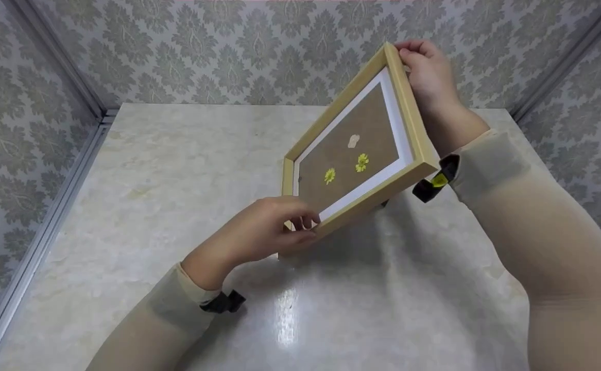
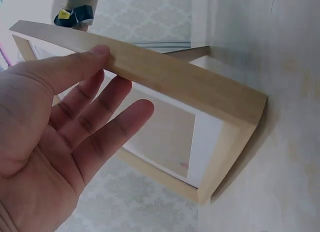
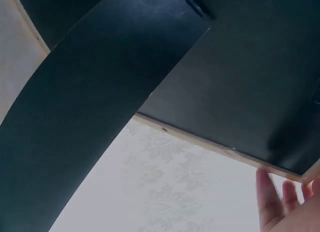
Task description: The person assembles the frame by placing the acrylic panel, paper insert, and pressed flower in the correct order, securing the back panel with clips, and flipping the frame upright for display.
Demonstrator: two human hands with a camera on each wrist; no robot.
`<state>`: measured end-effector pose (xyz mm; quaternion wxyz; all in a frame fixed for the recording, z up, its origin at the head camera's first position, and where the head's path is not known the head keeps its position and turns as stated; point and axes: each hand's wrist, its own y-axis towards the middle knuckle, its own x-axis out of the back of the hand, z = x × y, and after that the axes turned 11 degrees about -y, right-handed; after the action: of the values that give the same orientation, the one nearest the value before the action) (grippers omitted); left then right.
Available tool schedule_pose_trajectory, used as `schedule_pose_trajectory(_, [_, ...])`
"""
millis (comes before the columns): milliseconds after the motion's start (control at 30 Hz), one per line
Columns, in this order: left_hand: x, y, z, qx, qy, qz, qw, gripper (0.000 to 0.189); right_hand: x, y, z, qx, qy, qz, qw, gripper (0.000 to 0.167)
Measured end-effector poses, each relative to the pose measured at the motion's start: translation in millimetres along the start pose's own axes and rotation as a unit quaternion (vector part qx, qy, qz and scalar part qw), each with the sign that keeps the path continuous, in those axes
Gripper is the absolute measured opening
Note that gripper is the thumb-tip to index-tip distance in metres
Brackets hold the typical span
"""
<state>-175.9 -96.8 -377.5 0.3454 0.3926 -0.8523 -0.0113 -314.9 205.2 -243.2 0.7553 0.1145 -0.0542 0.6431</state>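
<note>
A light wooden picture frame (image 1: 408,103) is tilted above the table, with a white mat round a brown panel. Two yellow flowers (image 1: 362,162) and a small pale piece (image 1: 354,140) show on that panel. My left hand (image 1: 267,224) pinches the near lower rail, its thumb (image 2: 80,67) on the outer side and fingers reaching inside. At the upper right corner my right hand (image 1: 431,77) grips the frame. In the right wrist view, a dark support leg (image 3: 85,107) stands out from the frame's black back (image 3: 230,92).
Beneath the frame lies a pale marbled tabletop (image 1: 176,170), which carries the shadows of the frame and arms. Patterned wallpaper (image 1: 259,46) covers the back and sides, with metal rails (image 1: 58,56) at the corners. One frame corner is right at the tabletop.
</note>
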Motion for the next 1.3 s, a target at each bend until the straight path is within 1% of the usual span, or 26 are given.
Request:
schedule_pose_trajectory(67, [7.2,-0.4,2.3,0.008,-0.018,0.001,0.9998,0.010,6.1,-10.3,0.9,0.003,0.029,0.002,0.9996,0.019])
schedule_pose_trajectory(133, [16.2,-0.8,8.4,0.025,-0.038,-0.009,0.9989,0.010,15.0,-26.9,1.9,0.015,0.062,0.007,0.9979,0.019])
schedule_pose_trajectory(167, [20.7,-0.4,12.0,0.038,-0.046,-0.019,0.9980,0.011,20.7,-37.1,2.2,0.022,0.076,0.011,0.9968,0.019])
schedule_pose_trajectory(233, [30.1,1.7,21.5,0.066,-0.056,-0.041,0.9954,0.014,32.4,-60.9,1.8,0.052,0.085,0.019,0.9949,0.019])
schedule_pose_trajectory(267, [34.7,3.2,27.2,0.083,-0.055,-0.052,0.9936,0.015,38.5,-73.7,1.1,0.069,0.087,0.025,0.9935,0.019])
schedule_pose_trajectory(333, [43.3,7.9,39.5,0.123,-0.047,-0.069,0.9889,0.019,49.5,-99.5,0.2,0.088,0.101,0.039,0.9903,0.019])
schedule_pose_trajectory(400, [51.4,15.0,54.3,0.156,-0.038,-0.076,0.9841,0.024,57.7,-123.8,-1.7,0.101,0.120,0.051,0.9863,0.019])
schedule_pose_trajectory(500, [59.6,28.6,77.1,0.195,-0.035,-0.085,0.9765,0.033,64.7,-153.9,-5.6,0.100,0.159,0.072,0.9797,0.018])
schedule_pose_trajectory(600, [60.8,44.2,97.8,0.211,-0.055,-0.111,0.9697,0.040,64.9,-177.1,-11.3,0.079,0.195,0.099,0.9726,0.023])
schedule_pose_trajectory(667, [59.2,54.0,107.5,0.218,-0.070,-0.133,0.9643,0.045,61.3,-188.5,-14.2,0.059,0.203,0.113,0.9710,0.029])
schedule_pose_trajectory(767, [56.4,68.3,116.6,0.230,-0.089,-0.154,0.9570,0.053,52.0,-200.0,-14.7,0.027,0.195,0.124,0.9724,0.043])
schedule_pose_trajectory(833, [55.3,77.2,119.6,0.237,-0.093,-0.155,0.9547,0.057,45.5,-203.7,-13.2,0.012,0.180,0.124,0.9759,0.049])
schedule_pose_trajectory(900, [54.2,84.7,122.2,0.245,-0.092,-0.150,0.9535,0.056,40.3,-204.8,-11.1,0.004,0.160,0.123,0.9795,0.051])
schedule_pose_trajectory(1000, [51.4,92.2,124.8,0.260,-0.088,-0.140,0.9514,0.046,36.4,-202.8,-9.0,0.001,0.126,0.118,0.9849,0.045])
schedule_pose_trajectory(1133, [46.5,94.3,126.5,0.274,-0.086,-0.137,0.9480,0.034,38.2,-197.6,-8.0,0.010,0.085,0.116,0.9896,0.033])
schedule_pose_trajectory(1200, [44.6,94.3,126.6,0.274,-0.076,-0.139,0.9488,0.034,40.9,-195.0,-8.1,0.013,0.076,0.114,0.9905,0.031])
schedule_pose_trajectory(1300, [42.2,95.3,126.1,0.276,-0.063,-0.136,0.9495,0.040,45.4,-191.7,-8.1,0.014,0.076,0.113,0.9906,0.031])
